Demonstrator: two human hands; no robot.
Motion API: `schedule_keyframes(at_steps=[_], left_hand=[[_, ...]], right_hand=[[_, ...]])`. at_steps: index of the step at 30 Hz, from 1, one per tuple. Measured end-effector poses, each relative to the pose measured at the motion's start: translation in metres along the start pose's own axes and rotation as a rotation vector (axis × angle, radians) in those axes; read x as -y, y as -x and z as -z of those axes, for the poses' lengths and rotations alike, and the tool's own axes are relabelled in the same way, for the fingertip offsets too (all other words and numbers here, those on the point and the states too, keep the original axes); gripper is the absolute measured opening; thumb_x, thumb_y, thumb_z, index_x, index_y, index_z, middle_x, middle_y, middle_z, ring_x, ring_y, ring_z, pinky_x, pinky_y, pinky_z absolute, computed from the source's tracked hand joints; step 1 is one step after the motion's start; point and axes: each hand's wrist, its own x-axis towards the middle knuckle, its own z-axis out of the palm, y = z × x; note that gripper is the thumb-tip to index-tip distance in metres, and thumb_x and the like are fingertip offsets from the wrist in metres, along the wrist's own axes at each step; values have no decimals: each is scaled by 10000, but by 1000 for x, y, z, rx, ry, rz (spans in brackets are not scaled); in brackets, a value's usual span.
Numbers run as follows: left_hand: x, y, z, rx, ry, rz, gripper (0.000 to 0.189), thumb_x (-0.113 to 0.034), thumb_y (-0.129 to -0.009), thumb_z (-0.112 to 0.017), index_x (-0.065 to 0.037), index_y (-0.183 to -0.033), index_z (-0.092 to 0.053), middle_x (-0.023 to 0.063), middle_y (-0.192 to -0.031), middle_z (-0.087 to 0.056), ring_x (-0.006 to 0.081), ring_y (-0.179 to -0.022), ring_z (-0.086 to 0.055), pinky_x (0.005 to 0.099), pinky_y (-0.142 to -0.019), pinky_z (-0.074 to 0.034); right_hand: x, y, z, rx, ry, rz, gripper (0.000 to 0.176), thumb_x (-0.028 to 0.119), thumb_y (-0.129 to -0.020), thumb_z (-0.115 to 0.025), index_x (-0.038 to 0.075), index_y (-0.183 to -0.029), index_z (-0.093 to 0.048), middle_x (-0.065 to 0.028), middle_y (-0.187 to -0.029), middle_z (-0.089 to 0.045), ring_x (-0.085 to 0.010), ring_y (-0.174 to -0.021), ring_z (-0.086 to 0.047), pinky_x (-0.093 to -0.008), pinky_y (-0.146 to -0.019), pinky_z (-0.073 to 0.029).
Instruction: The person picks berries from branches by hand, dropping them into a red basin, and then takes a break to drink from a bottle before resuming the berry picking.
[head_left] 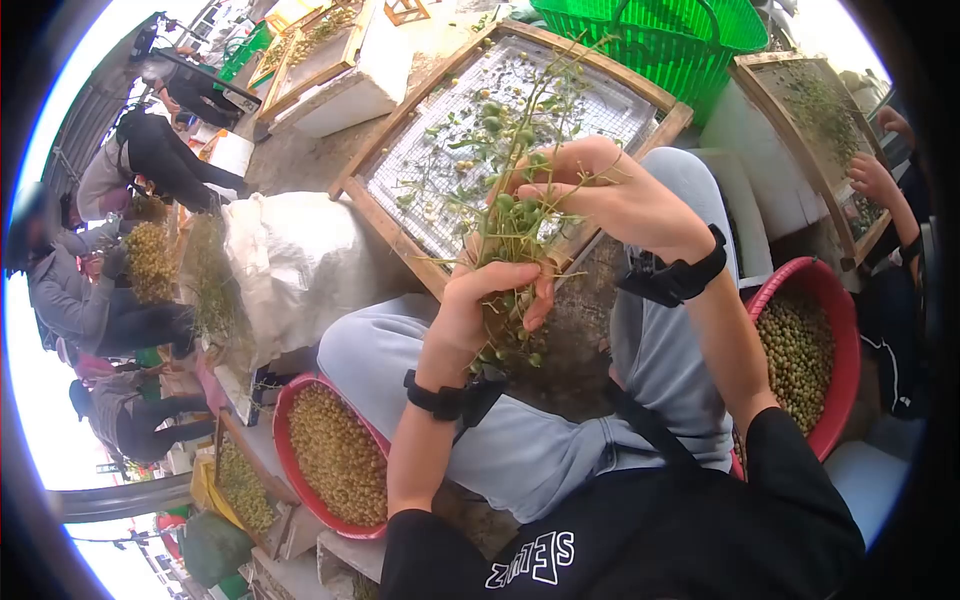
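Observation:
A leafy bunch of thin stems with round green fruits (515,215) is between my two hands. My left hand (492,300) is closed around the lower part of the bunch. Higher up, my right hand (600,195) pinches stems, its fingertips among the fruits. Behind the bunch lies a wood-framed wire mesh screen (400,215) with loose fruits and leaf bits scattered on it. Both hands are over its near edge, above my lap.
Red tubs of round fruits stand at the left (283,440) and right (845,370). A green basket (660,40) is beyond the screen. A white sack (300,255) sits left. Several people work at the left; another person's hands (875,180) are over a second screen (790,130).

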Motion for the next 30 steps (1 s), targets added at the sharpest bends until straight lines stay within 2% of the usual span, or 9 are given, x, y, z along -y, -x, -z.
schedule_keyframes(at_steps=[2,5,10,11,13,17,18,25,30], left_hand=[[-7,0,-4,-102,-80,14,198,-55,-820,-579,50,-987,-564,147,-726,-613,216,-532,-565,311,-489,-443],[-14,5,-11,-156,-180,73,174,-66,-834,-576,51,-961,-561,136,-717,-614,200,-532,-567,295,-492,-450],[-8,3,-14,-120,-143,174,183,-95,-885,-563,39,-1006,-545,129,-715,-617,181,-535,-573,281,-496,-460],[-8,4,-15,-132,-153,167,188,-107,-898,-560,38,-1016,-541,129,-714,-617,182,-535,-574,281,-496,-460],[-4,4,-15,-156,-183,185,271,-152,-922,-539,49,-1103,-517,150,-724,-618,194,-507,-572,281,-459,-466],[-3,-1,-9,-12,-160,241,236,-224,-952,-544,6,-1006,-540,133,-723,-623,184,-525,-581,275,-471,-461],[-2,-1,-12,-11,-135,207,230,-229,-960,-542,0,-948,-541,130,-719,-621,181,-511,-578,280,-462,-460],[-5,2,-11,-24,-200,296,209,-195,-959,-544,14,-966,-561,121,-731,-626,176,-533,-589,285,-484,-469],[-5,1,-6,-19,-254,325,211,-187,-952,-549,15,-904,-589,118,-758,-638,170,-547,-592,284,-504,-471]], right_hand=[[-33,-4,-7,-23,-338,-17,182,94,-933,-617,-24,-1071,-623,-104,-1124,-656,-144,-1040,-598,-277,-876,-472],[-60,1,-4,-2,-535,-99,227,85,-923,-626,-44,-1110,-616,-117,-1157,-648,-167,-1078,-603,-297,-928,-463],[-60,2,-6,122,-595,-160,314,145,-952,-567,-43,-1200,-603,-96,-1189,-640,-140,-1112,-578,-270,-971,-439],[-71,-1,-5,196,-624,-77,316,139,-942,-579,-48,-1195,-598,-109,-1194,-633,-155,-1122,-578,-286,-979,-439],[-74,2,-7,118,-628,-118,328,148,-914,-617,-47,-1178,-596,-140,-1168,-638,-205,-1082,-608,-330,-951,-478],[-80,0,-8,46,-574,-133,293,138,-837,-734,-14,-1065,-629,-46,-989,-661,-115,-903,-635,-255,-794,-517],[-79,-1,-9,53,-565,-130,287,129,-837,-733,-13,-1064,-628,-44,-987,-661,-111,-897,-635,-249,-789,-516],[-63,4,-8,118,-568,-151,243,86,-840,-719,-2,-1046,-625,-54,-969,-660,-105,-892,-633,-245,-787,-513],[-84,3,-4,175,-667,-84,392,187,-823,-757,-2,-1114,-575,-47,-1032,-629,-106,-937,-614,-243,-824,-494]])
